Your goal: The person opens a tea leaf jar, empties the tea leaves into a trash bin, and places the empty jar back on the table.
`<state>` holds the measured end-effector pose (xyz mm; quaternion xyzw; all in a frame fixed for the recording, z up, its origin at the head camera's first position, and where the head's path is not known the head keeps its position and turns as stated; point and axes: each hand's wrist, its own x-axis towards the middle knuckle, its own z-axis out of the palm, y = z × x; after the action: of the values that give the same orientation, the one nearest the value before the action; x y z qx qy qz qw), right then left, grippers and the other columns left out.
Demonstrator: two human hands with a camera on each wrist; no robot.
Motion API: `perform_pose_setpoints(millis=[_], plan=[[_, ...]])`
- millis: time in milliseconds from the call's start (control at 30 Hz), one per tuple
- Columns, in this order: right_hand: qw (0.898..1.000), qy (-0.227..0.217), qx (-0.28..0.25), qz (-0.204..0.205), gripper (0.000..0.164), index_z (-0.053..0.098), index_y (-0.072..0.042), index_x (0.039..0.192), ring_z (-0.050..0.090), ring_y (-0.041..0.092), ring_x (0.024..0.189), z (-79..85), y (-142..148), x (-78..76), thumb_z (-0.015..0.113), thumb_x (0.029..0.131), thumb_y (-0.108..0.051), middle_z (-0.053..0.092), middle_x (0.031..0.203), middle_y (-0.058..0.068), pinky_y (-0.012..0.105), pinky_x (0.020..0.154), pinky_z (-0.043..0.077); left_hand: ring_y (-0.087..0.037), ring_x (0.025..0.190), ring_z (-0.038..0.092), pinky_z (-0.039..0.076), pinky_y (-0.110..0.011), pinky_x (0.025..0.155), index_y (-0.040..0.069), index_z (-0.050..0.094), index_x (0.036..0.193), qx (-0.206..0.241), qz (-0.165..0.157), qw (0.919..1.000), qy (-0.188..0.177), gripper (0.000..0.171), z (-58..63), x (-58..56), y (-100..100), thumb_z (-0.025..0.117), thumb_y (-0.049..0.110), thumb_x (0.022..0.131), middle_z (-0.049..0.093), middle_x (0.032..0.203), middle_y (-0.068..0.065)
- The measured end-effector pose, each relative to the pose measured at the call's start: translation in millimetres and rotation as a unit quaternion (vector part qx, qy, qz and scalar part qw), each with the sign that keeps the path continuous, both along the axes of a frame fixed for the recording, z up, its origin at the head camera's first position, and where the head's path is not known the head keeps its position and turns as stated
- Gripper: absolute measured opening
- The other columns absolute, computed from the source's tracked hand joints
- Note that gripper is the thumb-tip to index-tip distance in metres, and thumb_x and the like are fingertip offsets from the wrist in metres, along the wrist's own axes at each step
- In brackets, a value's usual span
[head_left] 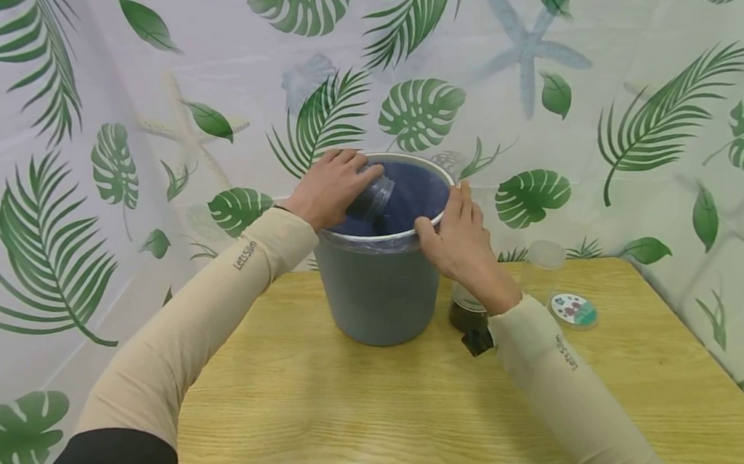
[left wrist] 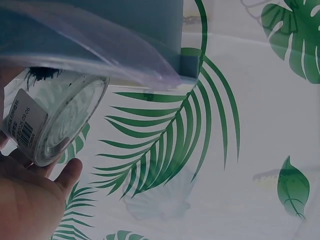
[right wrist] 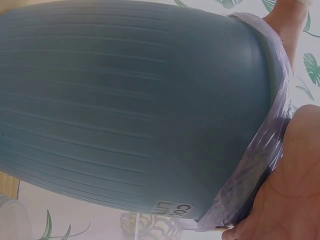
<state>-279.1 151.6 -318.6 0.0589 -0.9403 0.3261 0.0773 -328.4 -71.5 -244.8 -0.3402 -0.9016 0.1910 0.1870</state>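
2 beige sleeves [head_left: 187, 327] were nearest, reaching toward a grey bin [head_left: 380, 291]. The left hand [head_left: 333, 185] was clamped on a clear jar [head_left: 380, 196], which was tilted with its mouth inside the bin. The right hand [head_left: 459, 239], apart from the left one, gripped the bin's rim [head_left: 371, 239]. On the wooden table [head_left: 346, 397], 1 dark-filled container [head_left: 466, 317] stood beside the bin. Green leaves decorated the wall [head_left: 464, 57] behind.

I wear beige forearm sleeves [head_left: 173, 340] printed with dark "LetsSlim" lettering [head_left: 244, 255], adjoining black upper sleeves [head_left: 118, 452]. A thin dark line [head_left: 281, 209], possibly a band, edges my left cuff [head_left: 286, 236].
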Motion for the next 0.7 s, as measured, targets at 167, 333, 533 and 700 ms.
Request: perform_pose_setpoints(millis=[167,333,533,700], plan=[[1.0,0.0,0.004,-0.001,0.087,-0.005,-0.002,0.161,0.002,0.045,0.158,0.5,-0.2,1.3,0.03,0.099,-0.05,-0.018,0.17,0.015,0.073,0.117,0.019,-0.032,0.144,0.044,0.035,-0.048,0.121,0.016,0.041,0.152,0.003,0.004,1.0,-0.001,0.075,-2.0,-0.4,-0.5,0.078,0.017,0.087,0.05,0.152,-0.013],[1.0,-0.002,0.005,-0.003,0.088,-0.006,-0.001,0.161,0.002,0.045,0.157,-0.1,0.7,0.9,0.029,0.098,-0.051,-0.018,0.17,0.015,0.072,0.118,0.019,-0.032,0.144,0.044,0.036,-0.048,0.121,0.016,0.041,0.153,0.004,0.005,1.0,-0.002,0.074,-3.6,-0.5,-0.9,0.077,0.015,0.088,0.049,0.153,-0.013],[1.0,-0.002,0.005,-0.004,0.088,-0.005,-0.001,0.161,0.002,0.045,0.157,-0.9,0.6,0.0,0.03,0.098,-0.051,-0.018,0.17,0.016,0.072,0.117,0.02,-0.032,0.143,0.044,0.037,-0.049,0.119,0.016,0.041,0.153,-0.005,0.001,1.0,0.004,0.076,-4.6,-0.6,-1.8,0.079,0.016,0.087,0.049,0.152,-0.013],[1.0,-0.004,0.006,-0.001,0.088,-0.006,-0.002,0.161,0.001,0.045,0.158,-0.5,0.5,-0.8,0.029,0.098,-0.053,-0.021,0.17,0.014,0.073,0.117,0.019,-0.032,0.146,0.04,0.034,-0.051,0.121,0.018,0.04,0.154,-0.008,0.009,0.9999,0.007,0.078,-3.2,0.0,-3.0,0.08,0.013,0.086,0.048,0.153,-0.013]])
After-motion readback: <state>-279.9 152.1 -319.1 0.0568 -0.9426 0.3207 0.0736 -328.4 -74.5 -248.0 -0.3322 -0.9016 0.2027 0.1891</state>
